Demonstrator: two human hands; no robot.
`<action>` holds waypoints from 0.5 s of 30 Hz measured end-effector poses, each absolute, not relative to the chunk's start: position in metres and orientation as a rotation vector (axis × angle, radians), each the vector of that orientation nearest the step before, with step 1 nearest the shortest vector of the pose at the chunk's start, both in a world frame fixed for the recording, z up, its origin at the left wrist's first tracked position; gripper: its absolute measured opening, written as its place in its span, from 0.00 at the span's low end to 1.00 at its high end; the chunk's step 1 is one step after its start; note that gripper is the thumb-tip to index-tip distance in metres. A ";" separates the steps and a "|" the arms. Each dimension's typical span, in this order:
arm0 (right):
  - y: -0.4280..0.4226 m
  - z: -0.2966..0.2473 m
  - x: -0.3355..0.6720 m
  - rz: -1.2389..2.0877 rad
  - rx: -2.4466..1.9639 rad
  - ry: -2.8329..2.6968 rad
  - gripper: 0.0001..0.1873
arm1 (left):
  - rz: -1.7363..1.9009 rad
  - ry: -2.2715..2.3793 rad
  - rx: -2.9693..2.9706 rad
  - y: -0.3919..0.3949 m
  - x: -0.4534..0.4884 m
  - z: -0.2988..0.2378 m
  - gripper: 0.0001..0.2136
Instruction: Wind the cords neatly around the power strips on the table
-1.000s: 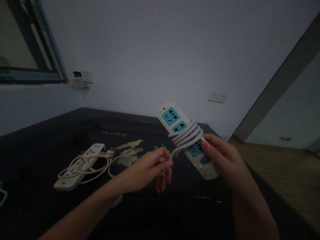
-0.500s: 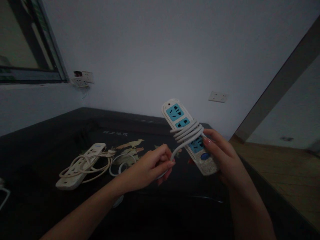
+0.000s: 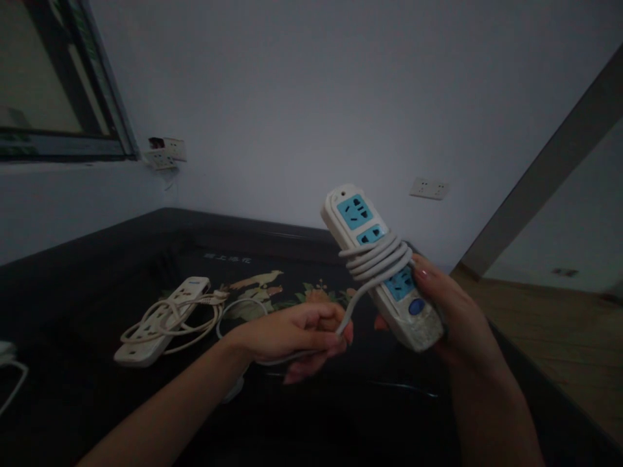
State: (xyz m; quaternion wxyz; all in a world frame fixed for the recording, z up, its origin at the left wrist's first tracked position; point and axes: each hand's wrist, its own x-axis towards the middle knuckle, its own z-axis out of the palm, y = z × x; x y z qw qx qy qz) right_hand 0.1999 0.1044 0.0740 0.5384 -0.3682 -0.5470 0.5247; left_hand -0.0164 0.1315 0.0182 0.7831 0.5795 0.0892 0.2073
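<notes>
My right hand [image 3: 450, 305] grips the lower end of a white power strip [image 3: 335, 224] with blue socket panels, tilted above the dark table. Several turns of its pale cord [image 3: 377, 263] wrap around the strip's middle. Lower and to the left, my left hand [image 3: 306, 334] pinches the free run of that cord, which leads down from the wraps. Part of the cord passes behind my left hand and loops on the table. The fingers of my right hand behind the strip are mostly hidden.
A second white power strip [image 3: 141, 352] with a tangled cord lies on the dark table [image 3: 272, 240] to the left. At the far left edge shows part of another white corded object [image 3: 7, 353]. Wall sockets [image 3: 429, 189] are on the wall behind.
The wrapped power strip has turned a little and shifted slightly right in view. My left hand has dropped slightly, its fingers still on the cord.
</notes>
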 end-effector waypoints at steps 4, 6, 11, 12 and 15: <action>0.096 0.081 0.201 1.353 -0.790 -1.326 0.16 | 0.525 0.173 1.331 0.132 -0.019 0.021 0.08; 0.091 0.084 0.198 1.383 -0.742 -1.329 0.13 | 0.618 0.255 1.462 0.129 -0.020 0.027 0.08; 0.077 0.086 0.198 1.483 -0.661 -1.339 0.14 | 1.061 0.660 2.082 0.109 -0.023 0.044 0.06; 0.074 0.085 0.201 1.497 -0.657 -1.347 0.16 | 1.184 0.680 2.213 0.104 -0.023 0.047 0.06; 0.063 0.082 0.211 1.464 -0.693 -1.436 0.23 | 1.529 0.610 2.472 0.094 -0.025 0.050 0.05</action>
